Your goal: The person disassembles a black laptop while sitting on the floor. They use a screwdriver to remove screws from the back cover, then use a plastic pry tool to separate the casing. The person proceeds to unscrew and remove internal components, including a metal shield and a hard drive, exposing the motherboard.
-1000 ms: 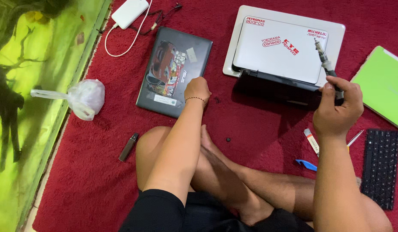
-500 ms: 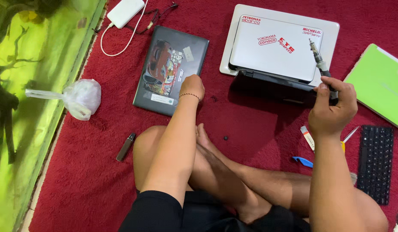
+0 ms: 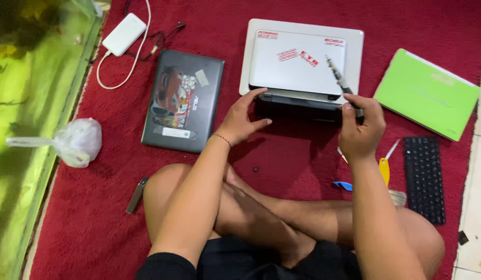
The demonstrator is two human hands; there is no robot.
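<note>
Sitting cross-legged on a red carpet (image 3: pixel 303 171), a person is working over a white laptop (image 3: pixel 297 62) near the carpet's far edge. At the far left, beyond the carpet's left edge, a green surface (image 3: pixel 33 103) is carrying a knotted clear plastic bag (image 3: pixel 77 141). Near the far left corner of the carpet a white power bank (image 3: pixel 124 34) is lying with its white cable (image 3: pixel 127 70) looping toward a dark laptop (image 3: pixel 183 101) with stickers on its lid. Close to the left knee a small dark lighter-shaped thing (image 3: pixel 136 195) is lying on the carpet.

The left hand (image 3: pixel 243 120) is resting with fingers spread on the left end of a long black battery (image 3: pixel 303 108), which is sitting along the near edge of the white laptop. The right hand (image 3: pixel 361 127) is pressing on the battery's right end while its fingers are pinching a screwdriver (image 3: pixel 340 80), whose tip is pointing up over the white lid. A small dark screw (image 3: pixel 255 169) is lying on the carpet between the hands.

Just right of the right wrist, a yellow-handled tool (image 3: pixel 385 167) and a blue pick (image 3: pixel 344 185) are lying beside a black keyboard (image 3: pixel 423 179). A green laptop (image 3: pixel 426 93) is sitting tilted near the carpet's right edge.
</note>
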